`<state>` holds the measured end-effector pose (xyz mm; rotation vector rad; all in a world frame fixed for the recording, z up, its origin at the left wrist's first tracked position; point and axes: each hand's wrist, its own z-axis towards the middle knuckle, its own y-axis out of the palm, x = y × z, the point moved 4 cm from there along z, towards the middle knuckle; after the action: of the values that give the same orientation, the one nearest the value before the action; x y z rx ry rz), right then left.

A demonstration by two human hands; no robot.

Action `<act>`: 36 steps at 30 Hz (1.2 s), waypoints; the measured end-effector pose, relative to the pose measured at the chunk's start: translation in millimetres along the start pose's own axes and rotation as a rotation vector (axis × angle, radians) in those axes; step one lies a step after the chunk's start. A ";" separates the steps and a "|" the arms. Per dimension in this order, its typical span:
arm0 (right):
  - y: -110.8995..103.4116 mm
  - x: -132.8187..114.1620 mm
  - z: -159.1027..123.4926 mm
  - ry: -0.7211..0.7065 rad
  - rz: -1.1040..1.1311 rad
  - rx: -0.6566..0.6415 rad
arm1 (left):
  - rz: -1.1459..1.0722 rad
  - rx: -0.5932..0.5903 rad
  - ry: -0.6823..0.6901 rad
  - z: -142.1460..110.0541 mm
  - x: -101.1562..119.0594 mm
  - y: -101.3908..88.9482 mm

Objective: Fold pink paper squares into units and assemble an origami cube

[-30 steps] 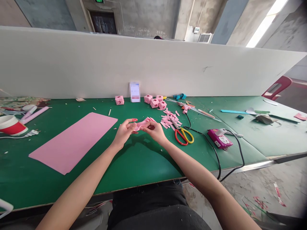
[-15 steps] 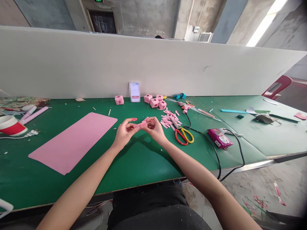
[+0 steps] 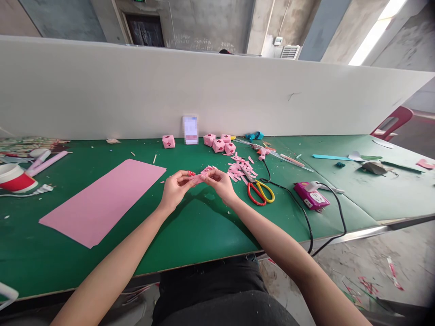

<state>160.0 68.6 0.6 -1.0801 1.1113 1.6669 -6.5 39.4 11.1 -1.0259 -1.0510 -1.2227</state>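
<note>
Between my two hands is a small piece of pink paper (image 3: 197,178), mostly covered by my fingers. My left hand (image 3: 176,188) pinches its left end, and a red patterned wrap shows on one finger. On the other end, my right hand (image 3: 219,183) is closed with thumb and fingertips. Both hands are above the green table. Just beyond and to the right lies a heap of pink paper scraps (image 3: 240,168). Scissors (image 3: 260,192) with a red and a yellow handle rest against the scraps. Several folded pink paper cubes (image 3: 219,145) stand behind.
A pink paper sheet (image 3: 105,203) lies to the left, near a red-and-white paper cup (image 3: 16,177). A pink glue gun (image 3: 262,153) and a purple power adapter (image 3: 311,196) with black cable sit right. A phone-like screen (image 3: 190,130) leans on the white partition (image 3: 136,90).
My fingers have closed in on the pink paper, and less of it shows now. My left hand's fingers have shifted slightly. The things on the table are where they were.
</note>
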 end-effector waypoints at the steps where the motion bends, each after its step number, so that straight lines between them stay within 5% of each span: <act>1: 0.0 0.0 0.0 0.003 -0.001 0.002 | 0.002 0.001 0.000 -0.2 0.5 0.2; 36: -2.7 4.4 1.8 0.008 -0.053 0.006 | 0.030 -0.027 0.024 -1.2 1.0 0.6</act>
<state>161.0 71.8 -3.7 -1.1047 1.0833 1.6186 -5.8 38.1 11.8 -1.0415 -0.9995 -1.2246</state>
